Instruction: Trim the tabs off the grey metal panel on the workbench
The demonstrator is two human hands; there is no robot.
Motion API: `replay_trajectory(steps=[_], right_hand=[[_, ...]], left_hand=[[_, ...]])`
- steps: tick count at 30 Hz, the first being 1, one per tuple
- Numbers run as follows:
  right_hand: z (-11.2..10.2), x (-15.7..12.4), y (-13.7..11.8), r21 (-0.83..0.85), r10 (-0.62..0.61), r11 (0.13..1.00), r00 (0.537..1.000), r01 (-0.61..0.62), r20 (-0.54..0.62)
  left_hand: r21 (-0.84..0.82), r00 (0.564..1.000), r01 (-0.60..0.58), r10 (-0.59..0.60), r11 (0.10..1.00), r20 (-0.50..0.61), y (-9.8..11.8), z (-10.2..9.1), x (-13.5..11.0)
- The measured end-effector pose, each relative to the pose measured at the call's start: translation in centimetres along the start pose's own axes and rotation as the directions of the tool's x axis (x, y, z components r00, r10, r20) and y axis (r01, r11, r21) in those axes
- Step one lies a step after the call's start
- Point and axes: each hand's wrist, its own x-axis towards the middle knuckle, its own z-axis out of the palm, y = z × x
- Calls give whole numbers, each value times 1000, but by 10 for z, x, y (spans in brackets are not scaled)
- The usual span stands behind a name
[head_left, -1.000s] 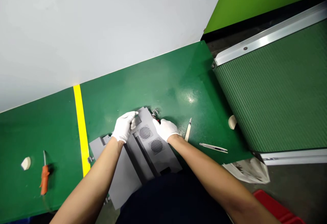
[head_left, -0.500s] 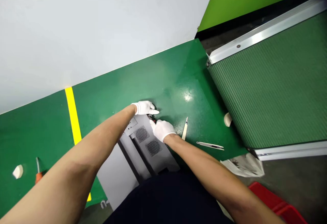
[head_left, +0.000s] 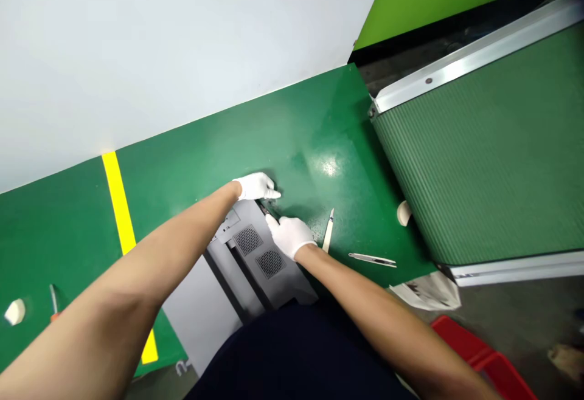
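Note:
A grey plastic panel (head_left: 255,254) with two round vent grilles lies on the green table (head_left: 191,163) in front of me. My left hand (head_left: 255,186), in a white glove, reaches over the panel's far corner with fingers pointing right, touching it. My right hand (head_left: 289,234), also gloved, grips the panel's far right edge. Between the two hands, a small dark and red part sits at the corner, mostly hidden.
A white-handled knife (head_left: 327,231) and metal tweezers (head_left: 371,259) lie right of my right hand. A green ribbed conveyor (head_left: 479,151) with a white pad (head_left: 403,213) beside it stands further right. A yellow stripe (head_left: 119,217), another white pad (head_left: 15,311) and an orange tool (head_left: 53,307) are left; a red bin (head_left: 483,363) sits below.
My left hand has moved from the panel's upper left part to its far corner, next to my right hand. The view has shifted a little to the right.

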Motion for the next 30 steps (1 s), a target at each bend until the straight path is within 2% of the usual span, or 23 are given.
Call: replay_trajectory(steps=[1,2,3,4,6,7,8,10,12,14,16,19,23,25,27,28,30], right_hand=[[2,-4,8,33,27,999,999,-26,-18],[4,-9,17,80,68,995,997,-65,-40],[7,-13,27,140,109,985,993,-101,-53],[9,-18,36,207,145,969,988,-132,-51],[16,-30,53,314,189,934,981,-170,-32],[19,-37,60,380,224,902,974,-205,-7],[23,-44,66,457,273,852,962,-255,27],[33,-60,74,608,373,709,922,-357,107],[46,-74,80,725,439,546,880,-420,179],[60,-84,90,787,462,437,859,-435,219],[72,-91,103,841,462,339,853,-423,243],[88,-101,125,892,467,230,848,-390,250],[102,-114,146,864,458,48,779,-502,427],[106,-118,156,837,405,-21,761,-546,507],[109,-122,168,825,345,-74,762,-560,549],[110,-123,174,820,317,-99,763,-564,564],[110,-127,187,813,256,-139,772,-566,581]], left_hand=[[-196,995,-36,17,980,-97,4,-7,-12],[-411,978,-106,20,905,-208,8,-14,-25],[-607,953,-201,9,769,-304,12,-20,-40],[-755,933,-287,-7,590,-360,14,-23,-55],[-904,929,-352,-28,242,-369,19,-20,-82],[-933,938,-334,-51,135,-343,21,-13,-93],[-953,950,-293,-89,77,-299,23,-4,-102],[-982,958,-186,-213,37,-190,30,22,-113],[-997,943,-68,-322,40,-77,41,53,-116],[-999,939,-8,-344,47,-24,56,84,-111],[-993,961,30,-277,110,-1,75,114,-101],[-952,988,123,-125,279,91,110,164,-80],[-875,967,240,-21,420,255,171,237,-56],[-834,957,188,93,518,273,206,269,-45],[-776,938,64,227,628,262,243,292,-33],[-744,924,18,273,668,267,259,300,-27],[-675,877,17,313,738,364,286,310,-15]])
